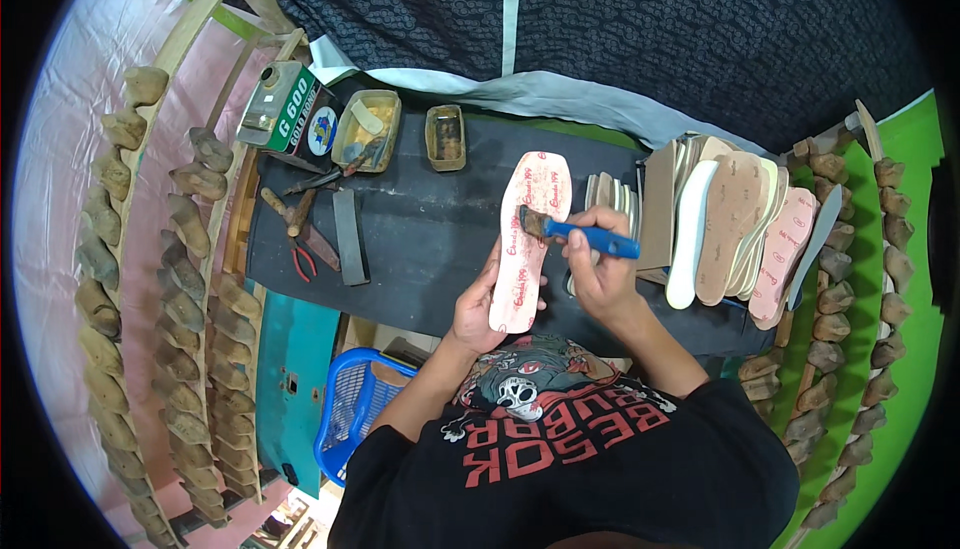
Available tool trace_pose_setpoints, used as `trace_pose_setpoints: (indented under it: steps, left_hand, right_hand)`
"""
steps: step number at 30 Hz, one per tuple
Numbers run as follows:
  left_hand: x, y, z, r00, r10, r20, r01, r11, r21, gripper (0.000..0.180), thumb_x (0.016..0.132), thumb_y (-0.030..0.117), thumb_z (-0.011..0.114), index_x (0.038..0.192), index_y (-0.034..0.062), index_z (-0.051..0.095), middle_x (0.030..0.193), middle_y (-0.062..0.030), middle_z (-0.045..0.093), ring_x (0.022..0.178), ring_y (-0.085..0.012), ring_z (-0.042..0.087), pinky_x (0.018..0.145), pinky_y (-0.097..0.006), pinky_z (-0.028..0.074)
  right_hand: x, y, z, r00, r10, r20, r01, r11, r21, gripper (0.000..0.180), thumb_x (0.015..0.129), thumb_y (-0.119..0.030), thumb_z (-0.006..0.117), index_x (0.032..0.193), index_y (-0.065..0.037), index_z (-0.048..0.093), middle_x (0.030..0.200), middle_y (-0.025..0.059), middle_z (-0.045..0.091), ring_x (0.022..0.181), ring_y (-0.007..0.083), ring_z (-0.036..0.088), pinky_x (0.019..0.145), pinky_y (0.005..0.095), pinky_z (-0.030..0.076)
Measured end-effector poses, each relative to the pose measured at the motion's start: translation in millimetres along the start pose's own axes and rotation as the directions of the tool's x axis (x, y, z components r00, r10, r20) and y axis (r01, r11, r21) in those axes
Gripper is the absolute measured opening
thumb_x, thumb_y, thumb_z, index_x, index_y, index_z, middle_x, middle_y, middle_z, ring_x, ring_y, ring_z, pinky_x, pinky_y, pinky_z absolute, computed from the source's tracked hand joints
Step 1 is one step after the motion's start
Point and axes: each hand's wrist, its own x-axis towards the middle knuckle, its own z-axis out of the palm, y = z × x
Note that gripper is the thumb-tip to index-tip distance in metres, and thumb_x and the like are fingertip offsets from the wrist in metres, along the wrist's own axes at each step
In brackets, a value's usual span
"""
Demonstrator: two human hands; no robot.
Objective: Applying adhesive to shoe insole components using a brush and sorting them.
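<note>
My left hand (pixel 474 307) holds a pale pink insole (pixel 527 239) from below at its near end, and the insole points away from me over the dark worktable (pixel 420 229). My right hand (pixel 598 261) grips a brush with a blue handle (pixel 590 236). The brush bristles rest on the insole's right edge near its middle. Both forearms come up from my black printed shirt at the bottom of the view.
A stack of insoles and soles (pixel 735 234) leans at the right. Two open tins (pixel 366 129) (pixel 445 136), a green can (pixel 290 107), pliers and hand tools (pixel 305 239) lie at the back left. Racks of wooden shoe lasts (pixel 180 249) (pixel 850 299) flank both sides. A blue basket (pixel 345 404) sits below.
</note>
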Motion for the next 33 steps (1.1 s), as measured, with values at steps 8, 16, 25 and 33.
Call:
trace_pose_setpoints:
  steps: [8,16,25,33]
  left_hand:
    - [-2.8,1.8,-13.2,0.987,0.054,-0.152,-0.073,0.99,-0.123,0.062,0.103,0.032,0.038,0.161,0.0165,0.02,0.154,-0.0091,0.043,0.129,-0.023,0.053,0.109,-0.044,0.042]
    - [-2.3,0.7,-7.3,1.0,0.0,-0.023,-0.001,0.999,-0.046,0.063,0.102,0.043,0.033,0.158,0.015,0.026,0.141,-0.0111,0.055,0.118,-0.0265,0.06,0.091,-0.044,0.055]
    - [-1.3,5.8,-4.7,0.984,0.085,-0.154,-0.1,0.991,-0.093,0.074,0.103,0.064,0.02,0.16,0.0179,0.023,0.154,-0.0091,0.043,0.135,-0.0248,0.048,0.11,-0.042,0.041]
    - [-0.7,-0.2,-11.5,0.998,0.051,-0.021,-0.05,0.997,0.058,0.076,0.102,0.066,0.012,0.161,0.0194,0.017,0.147,-0.0107,0.049,0.109,-0.0249,0.061,0.086,-0.039,0.056]
  right_hand:
    - [-36.5,-16.0,25.4,0.968,-0.022,0.251,0.003,0.997,0.075,0.021,0.096,-0.007,0.061,0.11,0.003,0.05,0.086,0.0108,0.061,0.068,0.0157,0.062,0.061,0.0303,0.05]
    - [-5.6,-4.3,22.0,0.995,0.01,0.104,-0.015,0.999,0.049,0.018,0.097,-0.006,0.06,0.109,0.004,0.05,0.092,0.0124,0.06,0.069,0.0167,0.062,0.062,0.0321,0.05]
    - [-20.4,-23.5,29.1,0.966,0.0,0.257,-0.01,0.999,0.036,0.018,0.095,-0.004,0.062,0.106,0.002,0.051,0.08,0.0108,0.063,0.063,0.0207,0.066,0.058,0.0331,0.051]
    - [34.0,1.1,25.5,1.0,-0.019,-0.022,0.016,0.994,-0.104,0.014,0.097,-0.006,0.059,0.105,0.003,0.052,0.084,0.0103,0.063,0.068,0.0176,0.064,0.064,0.0321,0.051]
